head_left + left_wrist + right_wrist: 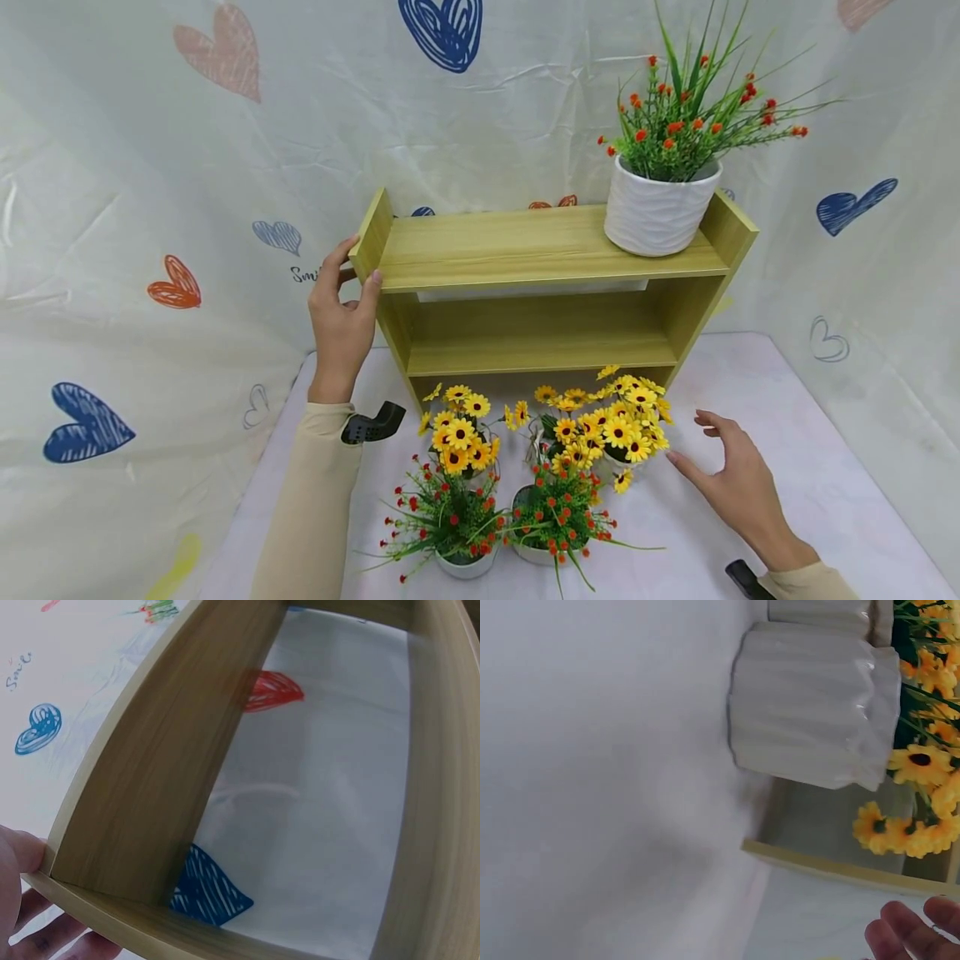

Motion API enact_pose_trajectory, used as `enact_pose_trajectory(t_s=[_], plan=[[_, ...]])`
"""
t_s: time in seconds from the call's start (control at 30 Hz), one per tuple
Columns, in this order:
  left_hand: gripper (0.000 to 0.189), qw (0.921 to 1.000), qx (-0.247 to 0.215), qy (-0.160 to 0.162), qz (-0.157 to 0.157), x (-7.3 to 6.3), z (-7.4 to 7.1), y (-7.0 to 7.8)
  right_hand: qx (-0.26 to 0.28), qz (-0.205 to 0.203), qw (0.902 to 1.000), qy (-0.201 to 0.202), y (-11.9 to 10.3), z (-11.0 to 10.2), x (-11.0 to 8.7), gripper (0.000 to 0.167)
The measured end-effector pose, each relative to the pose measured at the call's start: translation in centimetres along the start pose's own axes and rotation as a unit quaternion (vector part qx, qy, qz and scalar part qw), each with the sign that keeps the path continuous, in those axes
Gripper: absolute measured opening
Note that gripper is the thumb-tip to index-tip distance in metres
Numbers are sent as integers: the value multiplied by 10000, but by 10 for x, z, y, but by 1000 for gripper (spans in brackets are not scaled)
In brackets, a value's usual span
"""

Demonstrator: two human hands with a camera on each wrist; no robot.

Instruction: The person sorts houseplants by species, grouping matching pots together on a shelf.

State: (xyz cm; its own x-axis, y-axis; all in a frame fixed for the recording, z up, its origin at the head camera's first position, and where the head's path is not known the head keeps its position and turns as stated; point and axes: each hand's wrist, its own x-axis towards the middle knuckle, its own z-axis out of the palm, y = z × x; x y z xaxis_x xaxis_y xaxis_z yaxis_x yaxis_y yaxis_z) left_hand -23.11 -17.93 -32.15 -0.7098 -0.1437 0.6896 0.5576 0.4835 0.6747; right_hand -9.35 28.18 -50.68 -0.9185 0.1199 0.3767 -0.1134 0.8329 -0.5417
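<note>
My left hand (341, 325) grips the upper left corner of a two-tier wooden shelf (487, 246), its thumb at the front edge. In the left wrist view the fingers wrap around the corner of the shelf (142, 742). Lower right, my right hand (738, 492) hovers with fingers spread and nothing in it, close to the yellow potted flowers (626, 425). The right wrist view shows their white pot (814, 709) and part of the right hand (915, 934). A white ribbed pot (660, 212) with red-flowered grass stands at the shelf's top right.
Before the shelf, another yellow flower plant (459, 429) stands left. Two red-flowered potted plants (453, 517) (562, 508) are nearest the viewer. All rest on a pale tabletop (795, 433). Behind hangs a white curtain (510, 125) printed with hearts.
</note>
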Motion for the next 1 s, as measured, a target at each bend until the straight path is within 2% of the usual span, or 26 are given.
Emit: enact_pose_trajectory(t_s=[0.23,0.33,0.63,1.0], plan=[[50,10000,-48,-12,-29,0,-1,1,99,230,9957,-891,0,14,-9,85],[50,10000,-51,-20,-27,0,-1,1,182,273,9929,-1146,0,20,-11,89],[50,10000,-73,-8,-52,-1,-1,1,505,357,9859,-1557,0,39,-15,100],[50,9999,-97,-8,-69,-1,0,1,1117,472,9788,-1649,-1,58,-12,98]])
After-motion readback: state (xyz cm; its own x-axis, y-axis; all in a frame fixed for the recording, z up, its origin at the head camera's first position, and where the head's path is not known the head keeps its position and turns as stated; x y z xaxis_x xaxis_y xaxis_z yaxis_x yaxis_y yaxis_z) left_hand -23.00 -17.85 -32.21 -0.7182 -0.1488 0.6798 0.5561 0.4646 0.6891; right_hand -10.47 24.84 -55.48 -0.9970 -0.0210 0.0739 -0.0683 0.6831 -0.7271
